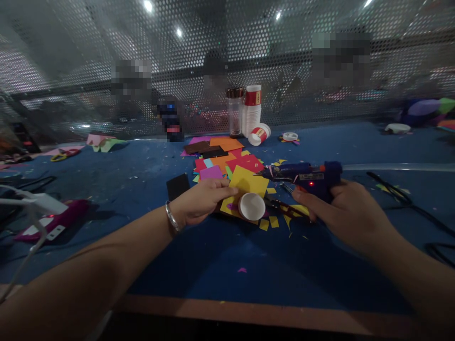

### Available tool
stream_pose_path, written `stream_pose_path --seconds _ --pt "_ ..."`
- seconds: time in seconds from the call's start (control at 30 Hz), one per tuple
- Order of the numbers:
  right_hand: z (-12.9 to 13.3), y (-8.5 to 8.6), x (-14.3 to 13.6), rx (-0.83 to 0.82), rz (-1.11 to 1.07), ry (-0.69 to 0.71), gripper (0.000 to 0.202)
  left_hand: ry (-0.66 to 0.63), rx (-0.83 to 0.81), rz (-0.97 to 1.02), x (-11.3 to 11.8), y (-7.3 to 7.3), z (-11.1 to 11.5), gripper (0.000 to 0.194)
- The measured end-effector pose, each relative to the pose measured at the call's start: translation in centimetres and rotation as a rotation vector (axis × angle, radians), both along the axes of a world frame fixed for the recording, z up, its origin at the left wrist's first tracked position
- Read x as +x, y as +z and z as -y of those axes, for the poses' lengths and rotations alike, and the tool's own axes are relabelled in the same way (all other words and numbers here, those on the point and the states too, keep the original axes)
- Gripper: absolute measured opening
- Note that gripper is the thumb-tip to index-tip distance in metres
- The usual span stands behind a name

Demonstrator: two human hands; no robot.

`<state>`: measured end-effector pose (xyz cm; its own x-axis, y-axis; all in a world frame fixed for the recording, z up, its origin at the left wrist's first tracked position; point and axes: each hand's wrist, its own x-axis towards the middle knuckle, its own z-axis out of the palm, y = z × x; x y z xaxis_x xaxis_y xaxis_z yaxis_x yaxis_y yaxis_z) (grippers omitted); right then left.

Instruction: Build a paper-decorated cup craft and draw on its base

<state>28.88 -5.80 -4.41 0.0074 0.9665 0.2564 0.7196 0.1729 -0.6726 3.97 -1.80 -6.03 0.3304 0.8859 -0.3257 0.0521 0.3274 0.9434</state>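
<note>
Between the thumb and fingers of my left hand [203, 199] is a piece of yellow paper [246, 182], pinched at its left edge. A white paper cup [252, 207] shows its round face in front of that paper; whether the two touch I cannot tell. My right hand [350, 210] is wrapped round the handle of a blue glue gun [309, 175] with a small red light on. Its nozzle points left, at the upper right edge of the yellow paper. Below the gun lie dark-handled scissors [284, 207], among small yellow scraps [273, 221].
Coloured paper sheets [223, 158] lie piled beyond my hands. Behind them stand a clear bottle [235, 113], a cup stack [252, 113] and a tipped cup [259, 134]. A magenta power strip [60, 222] is at left, a black cable [408, 203] at right. Perforated metal mesh [199, 42] closes the back.
</note>
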Motion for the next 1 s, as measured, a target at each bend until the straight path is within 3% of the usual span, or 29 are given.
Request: stream_pose_path --seconds 0.17,0.47,0.83,1.0 --pt "-0.1 0.1 -0.2 0.025 -0.009 -0.019 0.047 0.059 -0.163 0.04 0.3 1.0 -0.4 0.021" --pt "-0.1 0.3 -0.5 -0.063 -0.13 -0.05 0.041 -0.03 -0.251 0.125 -1.6 2.4 -1.8 0.032" --pt "0.1 0.2 -0.4 0.014 0.025 -0.067 0.06 -0.057 -0.226 0.215 -2.0 1.3 -1.0 0.04" --pt "0.0 0.3 -0.4 0.021 0.08 -0.07 0.067 -0.065 -0.192 0.25 -1.8 1.8 -0.4 0.028"
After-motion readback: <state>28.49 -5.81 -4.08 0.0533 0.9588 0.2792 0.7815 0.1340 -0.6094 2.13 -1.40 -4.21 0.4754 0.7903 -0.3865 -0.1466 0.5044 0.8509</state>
